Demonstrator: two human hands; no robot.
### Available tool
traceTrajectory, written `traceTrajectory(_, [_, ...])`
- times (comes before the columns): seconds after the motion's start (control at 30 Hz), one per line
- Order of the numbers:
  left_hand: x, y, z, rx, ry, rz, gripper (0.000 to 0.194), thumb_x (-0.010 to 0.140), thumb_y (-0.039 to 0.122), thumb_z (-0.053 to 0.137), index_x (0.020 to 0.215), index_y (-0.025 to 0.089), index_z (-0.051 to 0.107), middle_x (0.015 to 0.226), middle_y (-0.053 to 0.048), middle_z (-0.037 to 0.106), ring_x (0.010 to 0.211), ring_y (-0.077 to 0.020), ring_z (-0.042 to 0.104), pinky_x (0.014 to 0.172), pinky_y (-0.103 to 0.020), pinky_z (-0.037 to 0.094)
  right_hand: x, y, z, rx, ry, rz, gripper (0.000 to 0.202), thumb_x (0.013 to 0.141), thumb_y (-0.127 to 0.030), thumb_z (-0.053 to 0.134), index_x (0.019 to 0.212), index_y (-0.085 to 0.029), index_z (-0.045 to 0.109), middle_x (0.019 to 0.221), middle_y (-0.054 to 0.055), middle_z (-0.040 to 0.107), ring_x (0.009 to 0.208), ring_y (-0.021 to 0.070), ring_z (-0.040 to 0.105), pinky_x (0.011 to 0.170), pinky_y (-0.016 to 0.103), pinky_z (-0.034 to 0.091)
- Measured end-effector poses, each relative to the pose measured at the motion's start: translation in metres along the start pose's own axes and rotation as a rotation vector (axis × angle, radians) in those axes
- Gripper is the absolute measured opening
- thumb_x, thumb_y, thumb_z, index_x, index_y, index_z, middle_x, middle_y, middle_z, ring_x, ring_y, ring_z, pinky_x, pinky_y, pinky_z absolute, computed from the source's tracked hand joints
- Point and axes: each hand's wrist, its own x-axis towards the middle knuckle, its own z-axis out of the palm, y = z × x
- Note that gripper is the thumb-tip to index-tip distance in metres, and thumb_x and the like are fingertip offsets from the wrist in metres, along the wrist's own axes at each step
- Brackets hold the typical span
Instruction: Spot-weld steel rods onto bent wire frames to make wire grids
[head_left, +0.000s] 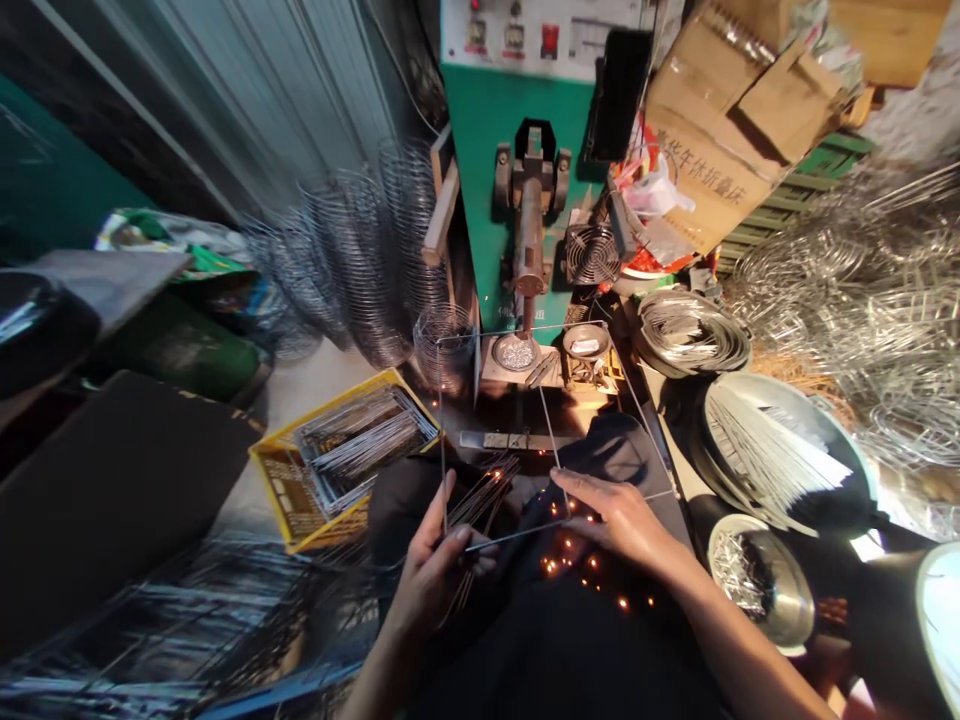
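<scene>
My left hand (442, 560) is closed on the near left corner of a thin metal wire frame (517, 536), thumb on top. My right hand (619, 515) grips the same frame by its near right corner, fingers pinched round the wire. The frame's far side reaches the electrode (529, 290) of a green spot welding machine (480, 200). Glowing sparks (551, 566) scatter over the dark clothing on my lap. Several loose wire rods (480, 500) lie across the lap beside my left hand, partly hidden beneath it.
A yellow basket (274, 495) of metal rods stands at left, with stacked wire coils (356, 270) behind. On the right are a large basin (847, 450) of rods and a metal bowl (791, 590) of small parts. A cardboard box (705, 150) leans beyond.
</scene>
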Motion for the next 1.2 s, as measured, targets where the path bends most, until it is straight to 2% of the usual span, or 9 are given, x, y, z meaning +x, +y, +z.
traceTrajectory(0.07, [0.018, 0.007, -0.001, -0.003, -0.018, 0.045, 0.102, 0.083, 0.027, 0.072, 0.159, 0.018, 0.005, 0.072, -0.005, 0.073, 0.058, -0.0176, 0.067, 0.057, -0.025, 0.053, 0.014, 0.009, -0.001, -0.059, 0.051, -0.006, 0.064, 0.089, -0.036, 0.07, 0.148, -0.031, 0.046, 0.143, 0.004, 0.056, 0.126, 0.0247, 0.059, 0.107, 0.039, 0.049])
traceTrajectory(0.13, [0.046, 0.019, -0.002, -0.011, -0.042, 0.099, 0.104, 0.081, 0.025, 0.073, 0.159, 0.018, 0.005, 0.07, -0.003, 0.072, 0.058, -0.0177, 0.068, 0.057, -0.026, 0.055, 0.041, 0.02, -0.008, -0.12, 0.109, -0.019, 0.065, 0.088, -0.041, 0.071, 0.147, -0.029, 0.047, 0.138, 0.006, 0.061, 0.12, 0.0254, 0.063, 0.101, 0.037, 0.053])
traceTrajectory(0.27, [0.119, 0.051, -0.006, -0.052, -0.101, 0.191, 0.101, 0.081, 0.018, 0.07, 0.159, 0.022, 0.007, 0.07, -0.001, 0.072, 0.06, -0.0186, 0.071, 0.056, -0.026, 0.056, 0.112, 0.046, -0.038, -0.299, 0.203, 0.014, 0.071, 0.084, -0.053, 0.072, 0.145, -0.024, 0.051, 0.118, 0.009, 0.073, 0.103, 0.0284, 0.071, 0.088, 0.036, 0.056])
traceTrajectory(0.37, [0.173, 0.075, -0.011, -0.036, -0.117, 0.221, 0.098, 0.08, 0.014, 0.068, 0.159, 0.023, 0.009, 0.071, -0.004, 0.074, 0.06, -0.0209, 0.072, 0.053, -0.026, 0.055, 0.159, 0.067, -0.063, -0.419, 0.252, 0.012, 0.073, 0.083, -0.058, 0.069, 0.144, -0.02, 0.053, 0.116, 0.013, 0.073, 0.102, 0.0326, 0.07, 0.085, 0.039, 0.055])
traceTrajectory(0.5, [0.218, 0.097, -0.016, -0.011, -0.104, 0.248, 0.092, 0.083, 0.014, 0.063, 0.159, 0.022, 0.012, 0.071, -0.006, 0.074, 0.06, -0.0211, 0.073, 0.051, -0.025, 0.055, 0.196, 0.092, -0.085, -0.419, 0.301, -0.021, 0.065, 0.09, -0.055, 0.063, 0.142, -0.017, 0.054, 0.115, 0.015, 0.072, 0.1, 0.0318, 0.07, 0.081, 0.037, 0.054])
traceTrajectory(0.6, [0.232, 0.105, -0.015, -0.016, -0.108, 0.277, 0.091, 0.083, 0.013, 0.063, 0.159, 0.023, 0.013, 0.072, -0.005, 0.074, 0.062, -0.0208, 0.073, 0.054, -0.027, 0.058, 0.211, 0.104, -0.09, -0.384, 0.326, -0.05, 0.062, 0.091, -0.056, 0.06, 0.139, -0.017, 0.056, 0.112, 0.014, 0.073, 0.098, 0.0296, 0.07, 0.083, 0.035, 0.053])
traceTrajectory(0.73, [0.238, 0.111, -0.014, 0.003, -0.111, 0.286, 0.092, 0.084, 0.015, 0.063, 0.159, 0.022, 0.011, 0.072, -0.006, 0.075, 0.062, -0.0211, 0.074, 0.053, -0.025, 0.057, 0.222, 0.111, -0.089, -0.368, 0.384, -0.066, 0.062, 0.091, -0.059, 0.058, 0.135, -0.016, 0.059, 0.107, 0.014, 0.074, 0.096, 0.0292, 0.069, 0.087, 0.037, 0.051])
traceTrajectory(0.87, [0.245, 0.114, -0.015, 0.004, -0.102, 0.302, 0.093, 0.083, 0.016, 0.063, 0.159, 0.019, 0.011, 0.071, -0.008, 0.075, 0.061, -0.0218, 0.074, 0.052, -0.026, 0.057, 0.229, 0.113, -0.088, -0.362, 0.411, -0.045, 0.063, 0.091, -0.061, 0.057, 0.134, -0.015, 0.06, 0.097, 0.013, 0.074, 0.087, 0.0283, 0.07, 0.084, 0.036, 0.051])
traceTrajectory(1.2, [0.255, 0.121, -0.016, -0.038, -0.104, 0.291, 0.093, 0.083, 0.013, 0.061, 0.159, 0.017, 0.008, 0.067, -0.007, 0.075, 0.058, -0.0226, 0.073, 0.049, -0.025, 0.057, 0.238, 0.112, -0.091, -0.399, 0.409, -0.022, 0.057, 0.094, -0.057, 0.054, 0.133, -0.017, 0.06, 0.096, 0.012, 0.075, 0.089, 0.0286, 0.07, 0.078, 0.033, 0.051])
